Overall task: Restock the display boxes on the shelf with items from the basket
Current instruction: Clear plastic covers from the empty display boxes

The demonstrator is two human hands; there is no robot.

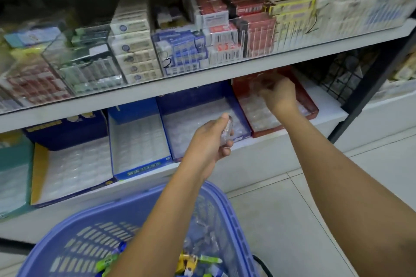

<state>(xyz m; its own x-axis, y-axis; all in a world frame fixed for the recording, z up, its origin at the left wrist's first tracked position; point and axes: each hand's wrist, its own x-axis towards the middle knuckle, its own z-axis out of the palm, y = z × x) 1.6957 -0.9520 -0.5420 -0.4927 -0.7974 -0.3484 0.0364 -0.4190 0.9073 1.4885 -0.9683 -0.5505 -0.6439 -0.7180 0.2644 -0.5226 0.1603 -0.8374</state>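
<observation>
Lower shelf [281, 148], lilac basket [227, 204] of wrapped items just below it; over the red display box [311, 105] the right hand [280, 94] pinches a clear packet [258, 84], before the navy display box [198, 96] the left hand [209, 141] grips a clear bundle [226, 135]

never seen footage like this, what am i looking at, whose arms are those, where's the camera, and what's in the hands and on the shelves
There is no machine here: a person works with two bare hands. The single picture comes from a camera worn on their head, looking forward and down, so the arms reach in from the bottom. The left hand holds small clear-wrapped items above a dark blue display box. The right hand reaches over a red display box, fingers curled on a clear item too blurred to name. More open boxes stand along the lower shelf. The upper shelf carries clear bins of small packs. At the bottom, a purple-blue basket holds colourful and clear-wrapped stock.
</observation>
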